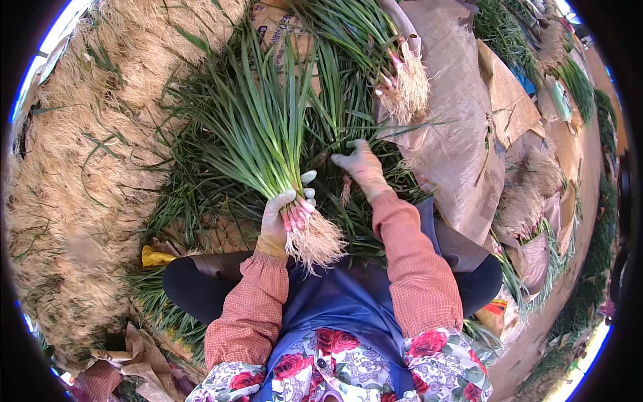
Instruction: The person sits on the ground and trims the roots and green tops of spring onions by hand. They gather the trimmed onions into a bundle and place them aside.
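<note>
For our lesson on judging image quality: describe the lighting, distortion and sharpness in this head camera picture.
Head view: bright, even daylight with soft shadows; fisheye bending curves the ground toward a black rim; the left hand and its bunch of green stalks are sharp, the far edges smeared.

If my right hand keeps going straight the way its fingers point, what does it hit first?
Most likely the loose green stalks piled just beyond the right hand, whose fingertips already seem to rest among them. Farther along lies a rooted bunch, though depth is hard to judge.

Checked orange sleeves, floral cuffs, blue apron, gloved hands.
</note>
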Motion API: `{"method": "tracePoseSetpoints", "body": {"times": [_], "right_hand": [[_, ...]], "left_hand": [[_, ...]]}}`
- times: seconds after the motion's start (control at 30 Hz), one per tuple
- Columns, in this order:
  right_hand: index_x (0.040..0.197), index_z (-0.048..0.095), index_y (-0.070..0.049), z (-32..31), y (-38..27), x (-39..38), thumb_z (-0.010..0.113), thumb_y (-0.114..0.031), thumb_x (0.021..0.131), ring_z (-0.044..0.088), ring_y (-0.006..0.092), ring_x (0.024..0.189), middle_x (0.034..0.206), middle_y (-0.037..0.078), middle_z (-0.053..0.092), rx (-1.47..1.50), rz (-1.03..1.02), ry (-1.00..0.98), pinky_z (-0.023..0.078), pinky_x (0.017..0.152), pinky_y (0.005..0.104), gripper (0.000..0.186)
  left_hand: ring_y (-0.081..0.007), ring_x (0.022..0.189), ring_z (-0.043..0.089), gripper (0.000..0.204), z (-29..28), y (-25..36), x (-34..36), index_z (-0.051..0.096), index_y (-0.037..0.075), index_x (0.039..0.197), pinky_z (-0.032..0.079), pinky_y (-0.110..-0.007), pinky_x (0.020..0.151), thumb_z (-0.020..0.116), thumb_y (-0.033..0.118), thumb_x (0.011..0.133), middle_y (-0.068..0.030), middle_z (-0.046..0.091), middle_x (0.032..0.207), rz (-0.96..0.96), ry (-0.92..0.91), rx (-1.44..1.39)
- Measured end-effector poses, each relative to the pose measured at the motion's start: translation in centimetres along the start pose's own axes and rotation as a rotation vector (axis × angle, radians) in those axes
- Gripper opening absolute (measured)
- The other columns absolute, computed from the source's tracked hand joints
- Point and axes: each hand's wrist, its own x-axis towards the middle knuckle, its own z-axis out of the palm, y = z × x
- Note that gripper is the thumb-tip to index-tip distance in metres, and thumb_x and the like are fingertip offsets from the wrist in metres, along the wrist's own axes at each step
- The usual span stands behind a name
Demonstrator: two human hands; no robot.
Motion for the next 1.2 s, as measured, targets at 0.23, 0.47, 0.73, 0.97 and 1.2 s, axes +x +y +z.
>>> {"method": "tracePoseSetpoints", "body": {"times": [0.23,0.47,0.73,0.97,1.2], "right_hand": [[0.090,0.057,-0.006,-4.0,-4.2,0.5,0.073,-0.021,0.082,0.049,0.0109,0.061,0.071,0.000,0.057,0.411,-0.090,-0.152,0.043,0.057,0.0281,0.023],[0.090,0.060,-0.006,0.3,-6.6,-5.5,0.060,-0.025,0.089,0.065,0.0164,0.062,0.073,0.009,0.065,-0.151,-0.847,0.000,0.052,0.054,0.0332,0.018],[0.096,0.064,-0.001,-0.4,-3.9,-5.4,0.065,-0.039,0.090,0.048,0.0120,0.052,0.063,0.000,0.053,1.187,0.259,-0.479,0.047,0.056,0.0320,0.038],[0.096,0.052,-0.006,0.4,-7.8,-7.9,0.062,-0.014,0.092,0.051,0.0069,0.056,0.071,-0.001,0.053,1.144,0.205,-0.645,0.041,0.045,0.0217,0.013],[0.108,0.061,-0.001,1.2,-6.7,-9.2,0.055,-0.020,0.098,0.054,0.0141,0.064,0.071,0.002,0.061,1.921,0.205,-0.281,0.047,0.068,0.0310,0.022]], "left_hand": [[-0.0351,0.114,0.060,0.042,2.5,1.9,-1.5,0.058,-0.010,0.115,0.042,-0.049,0.108,0.058,0.017,0.083,-0.0243,0.064,0.115,0.132,0.017,0.275],[-0.0192,0.035,0.055,0.030,2.8,-1.2,-0.3,0.062,-0.012,0.073,0.055,-0.024,0.046,0.057,0.014,0.085,-0.0222,0.066,0.065,0.093,0.188,0.241],[-0.0241,0.092,0.053,0.030,2.0,0.1,-2.0,0.056,0.001,0.104,0.047,-0.036,0.085,0.064,0.018,0.081,-0.0122,0.054,0.100,-0.034,-0.100,-0.281],[-0.0313,0.093,0.060,0.042,2.3,-0.4,-3.3,0.054,-0.009,0.116,0.050,-0.042,0.087,0.056,0.019,0.085,-0.0216,0.063,0.102,-0.057,0.080,-0.129],[-0.0260,0.087,0.056,0.040,1.2,-1.5,-2.6,0.055,-0.007,0.110,0.049,-0.041,0.087,0.061,0.020,0.081,-0.0189,0.060,0.103,0.013,0.139,-0.152]]}}
